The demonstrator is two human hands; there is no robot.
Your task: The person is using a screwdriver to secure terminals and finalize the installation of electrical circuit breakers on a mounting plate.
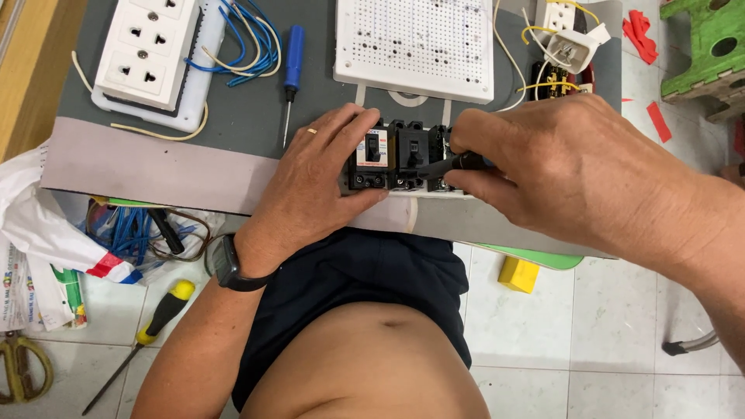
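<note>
- A row of black circuit breakers [400, 159] sits on a white strip at the near edge of the grey table [155, 167], just in front of the person's body.
- The left hand [322, 182] lies over the left end of the row, fingers loosely curled, thumb pressed against the front of the leftmost breaker.
- The right hand [559, 167] is closed in a pinch on a dark tool handle [458, 163], whose tip meets the right end of the row.
- Just behind the breakers lies a white perforated board [415, 46].
- A blue screwdriver [291, 74] lies left of that board, beside loose blue wires [244, 39] and a white socket block [147, 54].
- At the far right a small white part with yellow wires [570, 43] rests on the table.
- On the tiled floor, a white plastic bag [46, 225] holds blue wires; what else is in it I cannot tell.
- A yellow-handled screwdriver [151, 330] and scissors [19, 365] lie nearby on the floor.
</note>
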